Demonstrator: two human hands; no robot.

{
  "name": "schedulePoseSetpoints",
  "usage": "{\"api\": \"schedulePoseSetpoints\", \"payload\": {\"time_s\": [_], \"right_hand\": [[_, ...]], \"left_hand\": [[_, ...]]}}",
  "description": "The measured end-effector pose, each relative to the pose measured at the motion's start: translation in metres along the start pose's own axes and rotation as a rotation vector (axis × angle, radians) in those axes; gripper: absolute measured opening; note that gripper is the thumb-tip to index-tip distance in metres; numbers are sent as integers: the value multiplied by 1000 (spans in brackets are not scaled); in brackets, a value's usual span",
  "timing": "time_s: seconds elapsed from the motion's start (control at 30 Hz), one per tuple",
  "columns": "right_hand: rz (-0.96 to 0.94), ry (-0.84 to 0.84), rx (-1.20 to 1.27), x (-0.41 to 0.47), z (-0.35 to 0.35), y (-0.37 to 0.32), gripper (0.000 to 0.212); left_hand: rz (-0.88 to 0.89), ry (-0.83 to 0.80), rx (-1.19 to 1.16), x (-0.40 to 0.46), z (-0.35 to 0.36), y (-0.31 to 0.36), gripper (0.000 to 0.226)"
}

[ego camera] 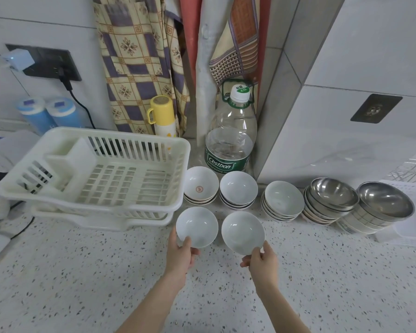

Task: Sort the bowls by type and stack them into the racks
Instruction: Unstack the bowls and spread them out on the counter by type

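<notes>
Left hand (181,254) pinches one round white ceramic bowl (197,227), right hand (262,259) another (243,233) — both right of the white slatted plastic rack (94,169) (fingers underneath hidden).

Two single white bowls are held up, one (197,227) on the left and one (243,232) on the right. Behind them on the tabletop (82,272) stand five stacks of bowls: three white stacks, namely one with a red mark inside its top bowl (200,186), one plain (238,189) and one further right (283,200), and two steel stacks (332,199) (382,206). The number of bowls in each stack cannot be told exactly. There are two white racks (94,171), one nested on the other, two blue canisters (49,114), one yellow flask (162,116) and one large water bottle (231,135).
</notes>
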State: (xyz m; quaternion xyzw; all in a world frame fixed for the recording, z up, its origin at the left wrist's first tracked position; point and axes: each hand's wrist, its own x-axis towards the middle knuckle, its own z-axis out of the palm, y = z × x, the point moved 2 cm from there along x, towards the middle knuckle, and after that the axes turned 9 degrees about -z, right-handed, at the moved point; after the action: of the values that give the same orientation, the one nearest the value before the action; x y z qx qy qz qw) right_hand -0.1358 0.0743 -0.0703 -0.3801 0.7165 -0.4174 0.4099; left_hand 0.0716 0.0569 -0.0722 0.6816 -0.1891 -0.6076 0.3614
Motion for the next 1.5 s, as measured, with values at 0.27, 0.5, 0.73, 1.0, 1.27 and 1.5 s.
{"api": "schedulePoseSetpoints", "payload": {"time_s": [0.27, 0.5, 0.73, 1.0, 1.27, 1.5], "right_hand": [[62, -5, -4, -2, 1, -3, 47], [84, -33, 9, -7, 6, -11, 40], [103, -74, 2, -8, 3, -12, 46], [-48, 229, -161, -11, -17, -17, 32], [-34, 56, -34, 39, -12, -62, 24], [102, -101, -85, 81, 12, -73, 41]], "left_hand": [[-29, -37, -18, 1, -2, 2, 51], [-52, -52, -31, 1, -3, 1, 53], [-64, -43, -26, -4, -6, 1, 64], [69, 199, -145, -26, -13, -8, 30], [-53, -47, -177, -10, 33, 53, 41], [-172, -23, -195, 29, 59, 86, 39]]}}
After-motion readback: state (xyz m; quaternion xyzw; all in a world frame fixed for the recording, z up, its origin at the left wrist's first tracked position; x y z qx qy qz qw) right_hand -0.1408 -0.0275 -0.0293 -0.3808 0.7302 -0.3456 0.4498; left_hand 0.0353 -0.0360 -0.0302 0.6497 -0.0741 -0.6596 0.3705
